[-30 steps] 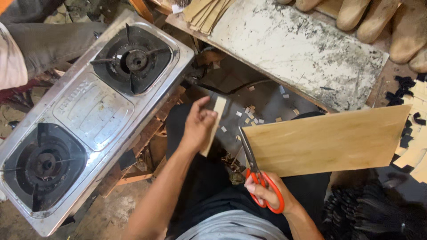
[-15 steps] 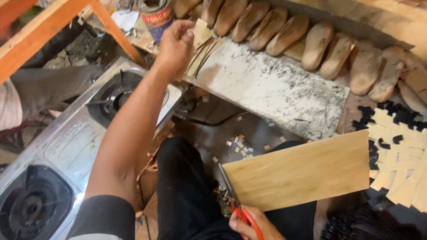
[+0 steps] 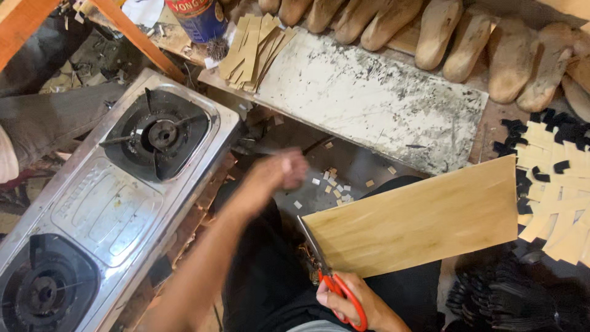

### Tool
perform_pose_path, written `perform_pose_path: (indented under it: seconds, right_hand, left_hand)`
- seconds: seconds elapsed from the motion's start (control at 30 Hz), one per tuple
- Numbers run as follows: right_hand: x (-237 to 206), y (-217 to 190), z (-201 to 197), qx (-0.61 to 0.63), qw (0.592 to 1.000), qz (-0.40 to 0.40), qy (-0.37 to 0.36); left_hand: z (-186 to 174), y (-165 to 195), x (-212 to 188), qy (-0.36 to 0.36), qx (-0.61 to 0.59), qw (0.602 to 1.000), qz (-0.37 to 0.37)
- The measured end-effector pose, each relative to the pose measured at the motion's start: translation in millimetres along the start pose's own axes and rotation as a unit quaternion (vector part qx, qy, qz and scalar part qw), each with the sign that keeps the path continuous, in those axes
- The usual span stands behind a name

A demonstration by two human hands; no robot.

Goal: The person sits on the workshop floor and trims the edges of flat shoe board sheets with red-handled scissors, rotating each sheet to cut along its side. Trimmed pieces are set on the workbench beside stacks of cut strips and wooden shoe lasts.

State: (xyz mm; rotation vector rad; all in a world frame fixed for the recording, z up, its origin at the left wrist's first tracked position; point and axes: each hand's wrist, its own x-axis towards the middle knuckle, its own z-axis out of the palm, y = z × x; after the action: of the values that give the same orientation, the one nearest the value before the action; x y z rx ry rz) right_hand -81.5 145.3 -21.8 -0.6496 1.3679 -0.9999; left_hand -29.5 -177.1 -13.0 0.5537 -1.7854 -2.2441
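My right hand (image 3: 353, 301) grips red-handled scissors (image 3: 329, 276), whose blades bite into the left edge of a tan rectangular sheet (image 3: 418, 221) held over my lap. My left hand (image 3: 276, 175) is blurred in mid-air above the dark floor, holding nothing, with its fingers loosely curled. A pile of cut tan strips (image 3: 255, 49) lies at the left end of a scuffed white board (image 3: 375, 101).
A two-burner steel gas stove (image 3: 104, 209) sits to my left. A row of wooden shoe lasts (image 3: 442, 31) lines the far side. A blue can (image 3: 196, 18) stands by the strips. Tan and black cut pieces (image 3: 553, 178) cover the right. Small offcuts (image 3: 335, 187) litter the floor.
My left hand carried a cut strip to the pile by the white board, let it go, and has drawn back empty toward the sheet. The scissors and sheet stayed in my right hand.
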Motion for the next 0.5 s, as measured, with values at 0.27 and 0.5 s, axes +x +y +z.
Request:
perform_pose_path:
  seconds: [0.27,0.5]
  right_hand:
    - [-7.8,-12.4,-12.0,0.2,0.962,-0.003,-0.188]
    - [-17.2,-29.2,-15.8,0.204,0.931,0.007,-0.303]
  left_hand:
    - [78.8,-128.7,-126.2,-0.156,-0.249,0.955,-0.045]
    - [89.2,-132.9,-123.5,-0.037,-0.173,0.983,-0.058]
